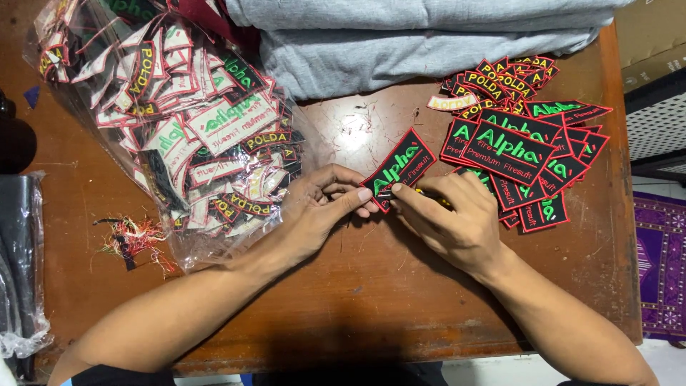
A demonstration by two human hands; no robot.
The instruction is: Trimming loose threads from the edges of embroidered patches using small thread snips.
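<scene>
A black embroidered patch [401, 164] with a red border and green lettering lies tilted over the middle of the brown wooden table [371, 300]. My left hand [318, 214] pinches its lower corner between thumb and fingers. My right hand [450, 218] meets it at the same corner and holds a small thin tool, mostly hidden under the fingers, with a bit of yellow showing. A pile of similar black patches [525, 154] lies just right of my right hand, with smaller patches [500, 82] behind it.
A clear plastic bag [186, 121] stuffed with patches fills the left of the table. Loose thread scraps [132, 243] lie left of my left arm. Folded grey cloth [421, 43] sits at the far edge. Black plastic-wrapped material [21, 264] stands at the far left.
</scene>
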